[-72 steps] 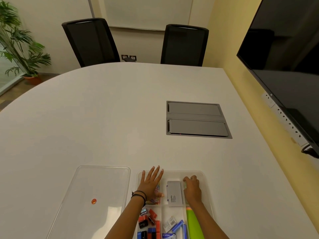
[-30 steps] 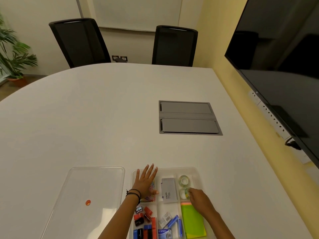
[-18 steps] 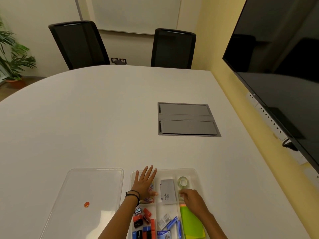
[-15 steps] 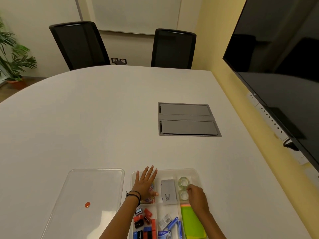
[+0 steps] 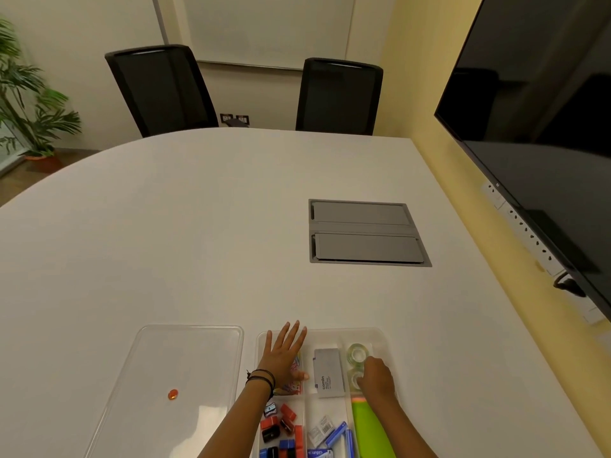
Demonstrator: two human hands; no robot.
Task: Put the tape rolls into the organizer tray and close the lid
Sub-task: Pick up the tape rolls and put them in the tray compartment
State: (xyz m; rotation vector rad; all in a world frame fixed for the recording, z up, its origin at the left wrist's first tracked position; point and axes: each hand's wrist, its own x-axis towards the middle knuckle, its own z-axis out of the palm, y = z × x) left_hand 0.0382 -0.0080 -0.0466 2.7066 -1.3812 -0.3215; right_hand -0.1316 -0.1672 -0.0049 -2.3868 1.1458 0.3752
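A clear organizer tray (image 5: pixel 382 335) sits at the near table edge. One clear tape roll (image 5: pixel 358 353) lies in its far right compartment. A second tape roll (image 5: pixel 354 380) lies just nearer, partly under my right hand (image 5: pixel 377 378), whose fingers curl over it. My left hand (image 5: pixel 283 355) rests flat with spread fingers on the tray's far left compartment, over coloured paper clips. The clear lid (image 5: pixel 172 385) lies flat on the table to the left of the tray, with a small orange knob in its middle.
The tray also holds a grey box (image 5: pixel 328 371), green sticky notes (image 5: pixel 372 431), sharpeners and blue staple boxes. A grey cable hatch (image 5: pixel 365 233) is set in the table further off. Two black chairs stand at the far side. A large screen hangs on the right wall.
My right hand moved from the far right compartment toward me, leaving one tape roll there, then settled over the second roll. My left hand stayed flat on the tray.
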